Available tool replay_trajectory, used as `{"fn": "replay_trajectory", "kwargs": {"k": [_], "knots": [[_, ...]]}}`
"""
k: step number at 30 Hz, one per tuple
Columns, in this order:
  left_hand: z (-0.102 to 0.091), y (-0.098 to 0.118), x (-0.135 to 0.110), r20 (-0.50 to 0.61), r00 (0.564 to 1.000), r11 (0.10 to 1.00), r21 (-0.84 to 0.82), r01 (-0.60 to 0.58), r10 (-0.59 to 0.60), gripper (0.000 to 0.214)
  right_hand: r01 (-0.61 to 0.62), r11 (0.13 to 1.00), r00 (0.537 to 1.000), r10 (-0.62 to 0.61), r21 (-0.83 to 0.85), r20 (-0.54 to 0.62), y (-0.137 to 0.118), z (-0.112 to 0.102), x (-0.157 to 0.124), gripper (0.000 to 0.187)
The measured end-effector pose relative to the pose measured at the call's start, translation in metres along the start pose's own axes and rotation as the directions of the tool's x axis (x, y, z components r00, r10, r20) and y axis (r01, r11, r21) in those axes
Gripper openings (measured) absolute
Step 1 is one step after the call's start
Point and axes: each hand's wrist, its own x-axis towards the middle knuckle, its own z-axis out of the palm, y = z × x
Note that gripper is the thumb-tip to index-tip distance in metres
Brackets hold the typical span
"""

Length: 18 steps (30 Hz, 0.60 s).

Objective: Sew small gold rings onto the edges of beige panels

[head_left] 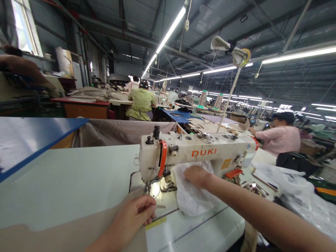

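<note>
A white sewing machine (181, 147) marked DUKI stands in front of me, its lamp lighting the needle plate. My left hand (143, 210) is closed just in front of the presser foot (147, 188), with a short, narrow beige strip (160, 206) sticking out from its fingertips. Beige fabric (78, 222) spreads leftward over the table beneath that hand and forearm. My right hand (195, 175) reaches under the machine arm onto a crumpled white bag or cloth (193, 201). Its fingers are curled downward, and whatever they hold is hidden.
A ruler strip (194, 229) runs along the front of the pale table (105, 168). Clear plastic bags (296, 192) and small metal tools (254, 187) lie at right. A blue-edged board (39, 140) is at left. Co-workers sit ahead and at right, and thread cones (203, 98) stand behind the machine.
</note>
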Motion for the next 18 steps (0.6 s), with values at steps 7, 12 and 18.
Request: {"fn": "replay_trajectory", "kwargs": {"k": [7, 12, 18], "knots": [[0.001, 0.004, -0.001, -0.017, 1.000, 0.999, -0.025, -0.025, 0.025, 0.033, -0.047, 0.999, 0.997, 0.046, 0.018, 0.064, 0.003, -0.007, -0.002, 0.028], [0.001, 0.002, 0.000, -0.028, 0.999, 0.998, -0.063, -0.016, 0.015, 0.032, -0.082, 0.986, 0.996, 0.084, 0.146, -0.007, 0.009, 0.000, -0.002, 0.023], [0.002, -0.003, 0.001, -0.058, 0.995, 0.996, -0.052, -0.079, 0.076, 0.029, -0.023, 0.877, 0.963, 0.148, 0.479, -0.224, 0.006, 0.008, -0.021, 0.012]]}}
